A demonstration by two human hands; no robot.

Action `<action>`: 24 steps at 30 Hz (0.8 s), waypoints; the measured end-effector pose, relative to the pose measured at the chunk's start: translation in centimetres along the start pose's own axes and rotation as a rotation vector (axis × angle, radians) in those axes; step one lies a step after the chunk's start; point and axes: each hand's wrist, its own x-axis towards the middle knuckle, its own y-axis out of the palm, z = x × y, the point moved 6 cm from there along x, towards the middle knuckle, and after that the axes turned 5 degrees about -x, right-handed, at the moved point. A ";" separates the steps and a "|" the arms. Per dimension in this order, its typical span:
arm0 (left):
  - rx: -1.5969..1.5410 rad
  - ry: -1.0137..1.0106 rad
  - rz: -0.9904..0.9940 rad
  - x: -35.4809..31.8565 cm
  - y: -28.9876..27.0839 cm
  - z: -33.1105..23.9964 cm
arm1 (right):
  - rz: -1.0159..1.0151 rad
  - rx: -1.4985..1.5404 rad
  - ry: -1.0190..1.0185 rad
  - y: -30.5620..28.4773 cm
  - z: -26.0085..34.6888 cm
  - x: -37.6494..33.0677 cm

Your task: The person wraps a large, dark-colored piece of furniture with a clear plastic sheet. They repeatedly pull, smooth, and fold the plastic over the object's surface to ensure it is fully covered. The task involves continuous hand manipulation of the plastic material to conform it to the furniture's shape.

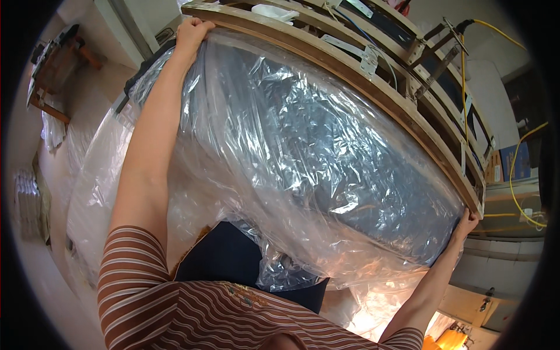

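A large clear plastic sheet point(303, 128) spreads in shiny wrinkles over a dark bluish surface and hangs down toward my body. Along its far edge runs a long wooden frame point(344, 76) with slats and metal brackets. My left hand point(194, 34) is closed on the sheet's far left corner, right beside the frame's left end. At the frame's right end, my right hand point(465, 224) pinches the sheet's other corner. Both arms are stretched wide, and the sheet's far edge lies along the frame between them. Loose folds gather near my waist.
Yellow cords point(514, 160) hang at the right, near a blue box point(515, 161) on a shelf. A metal clamp-like fitting point(431, 64) stands on the frame. A wooden stool-like piece point(52, 76) is at the far left, near stacked pale material point(28, 201). Bright light glows at lower right.
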 end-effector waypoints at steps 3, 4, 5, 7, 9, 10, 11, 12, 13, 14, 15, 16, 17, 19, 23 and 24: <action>-0.406 -0.175 0.150 0.3 0.1 0.9 | 0.037 0.073 0.084 -0.2 0.1 -0.1; -0.414 -0.165 0.136 0.3 -0.3 0.9 | 0.066 0.079 0.111 0.0 0.4 -0.2; -0.424 -0.154 0.130 0.2 -0.1 0.5 | 0.088 0.082 0.141 -0.1 1.0 -0.5; -0.413 -0.148 0.132 0.0 -0.3 0.1 | 0.117 0.165 0.193 0.8 2.0 -1.4; -0.341 -0.160 0.137 0.2 -1.2 0.6 | 0.119 0.321 0.231 1.5 2.2 -1.4; -0.303 -0.165 0.138 0.3 -1.8 0.9 | 0.178 0.257 0.233 1.9 2.1 -1.8; -0.077 0.057 0.181 0.3 -0.7 -0.2 | 0.194 0.170 0.210 -0.2 0.5 0.0; 0.164 0.282 0.204 -0.4 0.0 -1.3 | 0.219 0.092 0.194 -1.6 -0.3 1.3; 0.436 0.499 0.215 -1.4 -0.2 -2.3 | 0.227 -0.025 0.149 -1.9 0.2 1.6; 0.384 0.477 0.259 -1.5 -2.0 -2.8 | 0.154 -0.168 0.078 -0.9 1.9 0.0; 0.327 0.451 0.303 -1.4 -3.8 -4.0 | 0.078 -0.313 0.002 -0.6 4.7 -2.3; 0.242 0.429 0.344 -1.3 -5.2 -5.4 | -0.023 -0.471 -0.084 -1.5 8.0 -3.4; -0.007 0.355 0.259 -2.2 -6.1 -7.9 | -0.028 -0.406 -0.072 -3.7 8.3 -3.9; 0.033 0.348 0.192 -3.3 -9.6 -10.2 | 0.006 -0.209 0.037 -4.7 8.9 -7.1; -0.051 0.218 0.245 -6.2 -14.0 -10.4 | 0.207 0.306 0.534 -4.6 9.0 -11.8; -0.090 0.213 0.241 -6.8 -14.9 -10.4 | 0.225 0.349 0.550 -4.6 9.0 -12.2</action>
